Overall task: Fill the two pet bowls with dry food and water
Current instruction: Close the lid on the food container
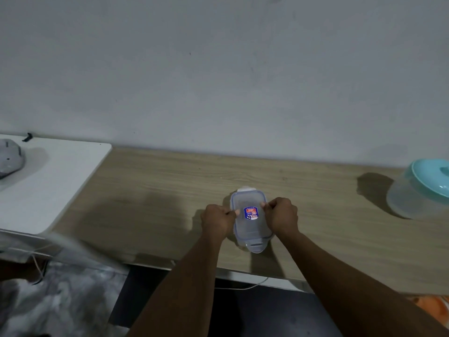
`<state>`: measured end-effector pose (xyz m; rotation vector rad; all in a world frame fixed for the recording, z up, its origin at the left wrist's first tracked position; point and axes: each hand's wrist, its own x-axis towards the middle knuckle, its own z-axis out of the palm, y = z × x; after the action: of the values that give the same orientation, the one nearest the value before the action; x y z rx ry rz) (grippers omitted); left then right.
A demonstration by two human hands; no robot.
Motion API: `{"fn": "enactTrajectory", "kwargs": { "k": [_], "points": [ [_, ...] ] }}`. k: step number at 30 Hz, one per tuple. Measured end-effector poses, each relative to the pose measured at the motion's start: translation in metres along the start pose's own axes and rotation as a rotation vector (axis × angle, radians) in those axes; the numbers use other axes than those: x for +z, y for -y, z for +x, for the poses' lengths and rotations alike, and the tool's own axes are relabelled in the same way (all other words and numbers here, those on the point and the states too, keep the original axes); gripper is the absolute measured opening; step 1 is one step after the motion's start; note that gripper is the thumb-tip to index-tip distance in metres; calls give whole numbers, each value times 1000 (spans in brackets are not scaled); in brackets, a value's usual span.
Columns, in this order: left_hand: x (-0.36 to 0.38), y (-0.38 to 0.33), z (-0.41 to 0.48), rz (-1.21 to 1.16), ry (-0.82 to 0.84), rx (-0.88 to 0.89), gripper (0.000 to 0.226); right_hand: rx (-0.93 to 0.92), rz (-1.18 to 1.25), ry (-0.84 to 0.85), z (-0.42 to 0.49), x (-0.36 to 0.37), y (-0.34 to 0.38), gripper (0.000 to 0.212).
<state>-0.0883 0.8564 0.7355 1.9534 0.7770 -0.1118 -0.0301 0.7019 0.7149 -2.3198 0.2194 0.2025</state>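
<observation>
Your bench (pixel 170 190) is a pale wood-grain top running from nine to three o'clock across the view, its far edge tight against a plain grey wall (pixel 218 69) that fills everything toward twelve. At nine o'clock a white tabletop (pixel 60 178) with a rounded corner overlaps or butts the bench end; a grey object (pixel 9 159) sits at its far left, cut off by the frame.

The clear container (pixel 250 229) with a blue-rimmed lid lies flat on the bench just right of centre, nearer the front edge than the wall. A blue and red label (pixel 250 213) sits on the lid, and a latch flap (pixel 256 245) sticks out at the six o'clock end. What is inside cannot be made out.

Your left hand (pixel 217 220) has its grip clenched on the container's nine o'clock side, and your right hand (pixel 281 216) is clenched on the three o'clock side — thumbs on top of the lid.

Well apart at three o'clock stands a round tub (pixel 403 203) with a teal lid (pixel 427 178) tilted on it. Between it and the container the bench top is bare wood. Below the front edge a pale cable (pixel 252 284) hangs at six, and mottled grey fabric (pixel 60 300) lies at seven.
</observation>
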Motion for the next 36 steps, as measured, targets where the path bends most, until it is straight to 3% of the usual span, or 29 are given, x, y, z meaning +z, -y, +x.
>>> {"fn": "enactTrajectory", "kwargs": {
  "k": [5,6,8,10,11,13,17,20,22,25,29,32,36],
  "points": [
    [-15,-11,5,-61,146,-95,23,2,-7,51,6,-7,1,26],
    [-19,-14,7,-74,238,-134,35,-24,-14,72,7,-8,3,22],
    [-29,-15,11,-15,398,-148,82,-93,-30,119,10,-9,8,14],
    [-39,-12,22,294,393,36,125,-150,-20,141,10,-6,16,14],
    [-42,-11,26,464,378,135,131,-168,15,143,9,-4,21,16],
    [-44,-7,34,641,382,238,115,-192,117,125,6,0,31,19],
    [-46,-4,32,583,382,248,93,-172,51,-29,-15,2,37,24],
    [-45,-1,19,496,368,238,74,119,-143,-66,-37,2,23,47],
    [-42,3,15,446,312,236,65,272,-121,-30,-50,5,12,63],
    [-37,7,11,369,268,203,71,339,46,-113,-60,15,7,66],
    [-34,10,3,316,226,158,75,235,158,-295,-67,24,16,44],
    [-32,13,2,272,209,128,78,219,275,-320,-75,26,13,48],
    [-22,25,18,238,182,100,101,312,55,-428,-86,28,5,53]
  ]
}}
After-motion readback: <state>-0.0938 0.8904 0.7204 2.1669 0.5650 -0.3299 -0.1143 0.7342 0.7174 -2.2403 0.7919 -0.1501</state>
